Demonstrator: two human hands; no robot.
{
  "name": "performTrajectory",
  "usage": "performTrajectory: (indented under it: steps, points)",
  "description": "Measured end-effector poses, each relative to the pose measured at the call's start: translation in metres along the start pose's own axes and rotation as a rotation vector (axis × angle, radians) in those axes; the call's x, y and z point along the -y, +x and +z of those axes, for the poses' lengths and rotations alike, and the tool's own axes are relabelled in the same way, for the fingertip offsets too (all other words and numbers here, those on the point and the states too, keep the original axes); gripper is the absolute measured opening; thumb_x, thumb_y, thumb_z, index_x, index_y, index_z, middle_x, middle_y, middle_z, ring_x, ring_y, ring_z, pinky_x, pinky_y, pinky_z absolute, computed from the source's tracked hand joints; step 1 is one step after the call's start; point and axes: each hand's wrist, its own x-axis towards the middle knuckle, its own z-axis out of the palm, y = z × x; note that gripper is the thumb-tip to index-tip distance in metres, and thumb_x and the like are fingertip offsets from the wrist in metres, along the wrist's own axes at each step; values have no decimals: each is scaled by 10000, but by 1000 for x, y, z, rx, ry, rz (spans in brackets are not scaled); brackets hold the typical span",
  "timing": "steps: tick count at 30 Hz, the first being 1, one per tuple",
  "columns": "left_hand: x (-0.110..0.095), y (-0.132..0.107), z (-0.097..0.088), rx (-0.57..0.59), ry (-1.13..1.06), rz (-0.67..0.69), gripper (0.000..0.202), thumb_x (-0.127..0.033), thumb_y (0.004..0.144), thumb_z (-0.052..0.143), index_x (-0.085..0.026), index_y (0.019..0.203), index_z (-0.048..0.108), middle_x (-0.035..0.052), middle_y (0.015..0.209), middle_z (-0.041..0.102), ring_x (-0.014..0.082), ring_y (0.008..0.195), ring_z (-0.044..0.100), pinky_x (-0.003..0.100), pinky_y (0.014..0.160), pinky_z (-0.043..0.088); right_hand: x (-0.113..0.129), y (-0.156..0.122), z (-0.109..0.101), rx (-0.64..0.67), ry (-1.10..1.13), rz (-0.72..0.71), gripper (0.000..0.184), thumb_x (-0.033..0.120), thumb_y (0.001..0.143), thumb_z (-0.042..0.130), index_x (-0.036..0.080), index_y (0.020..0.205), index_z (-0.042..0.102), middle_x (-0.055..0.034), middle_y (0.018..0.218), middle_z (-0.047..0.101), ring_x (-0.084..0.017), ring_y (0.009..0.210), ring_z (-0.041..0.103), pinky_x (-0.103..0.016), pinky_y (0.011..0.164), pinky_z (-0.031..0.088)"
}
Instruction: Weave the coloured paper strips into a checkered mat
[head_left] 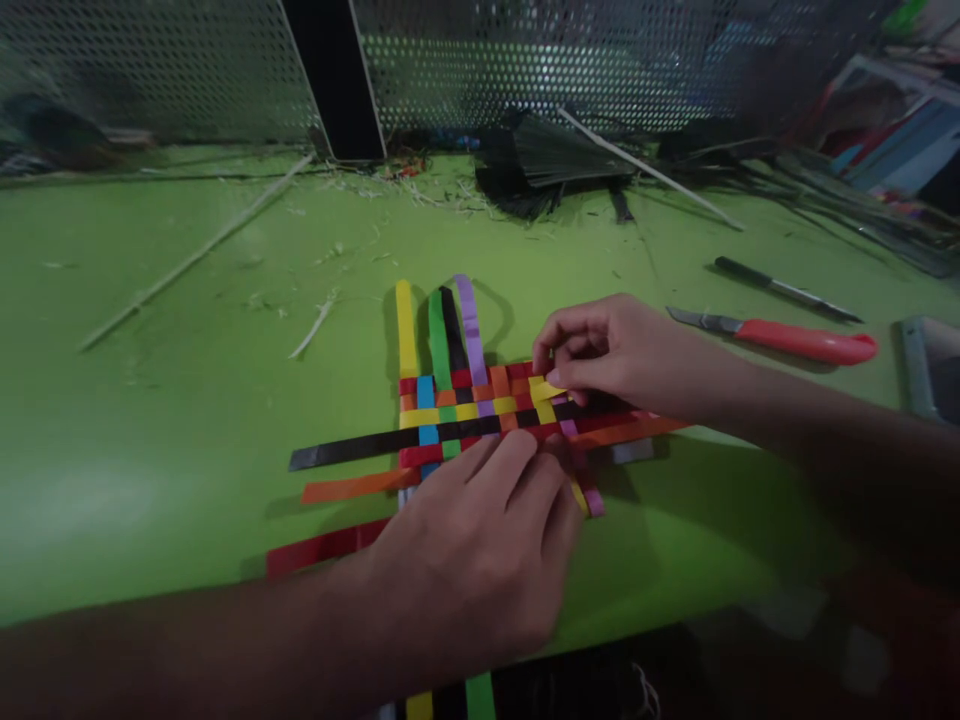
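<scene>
Left hand (480,545) is pressed flat, fingers together, on the near edge of the woven strip mat (450,415), which is laid mid green table (150,450). The far end of the yellow strip (545,390) is pinched by the right hand (607,350) at the mat's right side. The strip's long axis is run far-to-near, toward the left fingertips.

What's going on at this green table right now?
A person is working on a mat woven of coloured strips on a green table. The left hand lies flat on the mat's near edge, while the right hand pinches a yellow strip at its right side. A red-handled knife lies apart to the right.
</scene>
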Motion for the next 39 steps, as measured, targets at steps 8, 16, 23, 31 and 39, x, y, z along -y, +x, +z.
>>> performTrajectory:
  steps: [8,16,23,31,39]
  points:
    - [0,0,1,-7,-3,-21,173,-95,924,593,-40,941,756,154,861,752,277,728,671,446,631,634,-4,-1,-4,109,-45,-49,273,125,802,623,223,1041,712,39,649,639,-103,528,521,-242,506,380]
    - [0,-1,1,-12,-10,-18,154,-100,917,609,-48,946,751,156,896,756,268,753,671,419,636,625,1,-3,-5,89,-68,-23,101,183,825,626,189,891,703,31,591,643,-113,536,549,-248,514,396]
    - [0,-1,1,-7,-4,-19,166,-91,919,595,-46,944,753,147,841,737,276,723,663,402,573,598,3,-8,2,73,-109,-29,96,182,839,616,212,853,706,25,617,660,-126,558,588,-253,526,422]
    - [1,0,0,6,-18,-14,185,-94,931,578,-47,936,757,139,822,732,271,711,662,426,606,616,4,-3,-4,155,-157,-55,58,162,871,597,200,873,640,56,583,576,-85,496,459,-238,481,339]
    - [1,-1,0,16,-25,-24,185,-115,943,569,-56,921,744,133,815,720,269,735,659,415,615,611,3,-2,-3,141,-225,-144,79,157,890,588,205,848,634,30,664,608,-95,555,477,-259,541,351]
